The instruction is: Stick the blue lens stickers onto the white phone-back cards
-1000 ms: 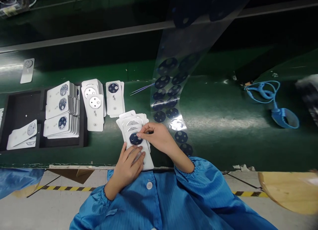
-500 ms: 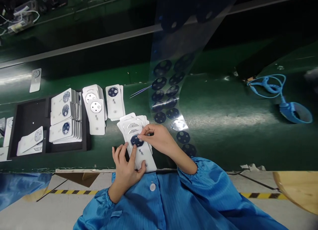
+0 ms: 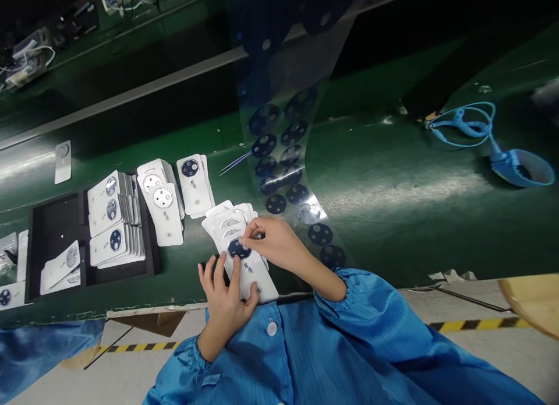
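Observation:
My left hand (image 3: pixel 225 300) grips a white display card (image 3: pixel 258 281) from below, with its thumb pressed beside a dark, multi-hole camera lens cover (image 3: pixel 239 249) on the card. My right hand (image 3: pixel 277 243) reaches across, its fingertips pinching that cover's upper edge. Beneath the held card lies a fanned stack of similar white cards (image 3: pixel 229 223). A transparent film (image 3: pixel 283 160) carrying rows of dark round lens covers runs beside my right hand, with its nearest cover a short way from my wrist.
Fine tweezers (image 3: pixel 233 163) lie on the green belt (image 3: pixel 384 160) near the film. At left stand stacked white cards (image 3: pixel 163 201) and a black foam tray (image 3: pixel 52 247) holding more. A blue anti-static wrist strap (image 3: pixel 519 167) lies at right, and a raised rail crosses behind.
My left fingers have spread and moved lower along the card, and the card has turned slightly. My right fingertips stay on the cover. The whole scene has tilted as my head moved.

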A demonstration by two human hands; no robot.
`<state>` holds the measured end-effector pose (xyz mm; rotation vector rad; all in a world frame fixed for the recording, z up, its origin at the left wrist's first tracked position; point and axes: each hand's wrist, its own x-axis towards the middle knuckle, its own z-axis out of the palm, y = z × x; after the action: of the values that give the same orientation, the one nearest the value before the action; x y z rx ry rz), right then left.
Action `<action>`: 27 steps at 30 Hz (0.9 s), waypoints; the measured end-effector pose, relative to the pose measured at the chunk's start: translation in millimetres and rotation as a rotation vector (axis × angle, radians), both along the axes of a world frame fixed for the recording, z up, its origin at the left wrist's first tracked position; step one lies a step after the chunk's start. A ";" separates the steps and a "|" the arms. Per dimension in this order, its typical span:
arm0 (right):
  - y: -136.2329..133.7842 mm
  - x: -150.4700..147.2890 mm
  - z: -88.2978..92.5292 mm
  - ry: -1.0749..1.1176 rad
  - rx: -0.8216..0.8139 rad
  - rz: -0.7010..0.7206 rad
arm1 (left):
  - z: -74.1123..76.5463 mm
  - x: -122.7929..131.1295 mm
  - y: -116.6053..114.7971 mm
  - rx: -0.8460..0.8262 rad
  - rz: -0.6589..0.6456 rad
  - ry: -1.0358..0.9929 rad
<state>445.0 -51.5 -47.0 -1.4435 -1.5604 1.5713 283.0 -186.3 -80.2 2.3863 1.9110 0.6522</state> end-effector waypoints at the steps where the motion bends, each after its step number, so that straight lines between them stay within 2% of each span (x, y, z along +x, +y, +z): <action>1: -0.3 -0.3 0.1 -0.008 0.005 -0.002 | -0.2 0.0 0.1 0.005 -0.007 0.009; 13: -8.5 -6.7 -3.4 -0.117 0.152 -0.080 | 4.9 2.8 2.5 -0.077 -0.056 0.107; 22: -31.3 -21.1 -18.0 -0.233 0.537 -0.232 | 2.6 2.4 0.4 -0.120 -0.057 0.152; 27: -41.6 -25.5 -27.5 -0.264 0.764 -0.232 | 2.6 4.1 2.7 -0.137 -0.048 0.168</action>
<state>419.5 -93.1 -74.5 -1.3326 -1.7801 0.5486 287.0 -183.6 -77.6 2.4608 1.8816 0.3160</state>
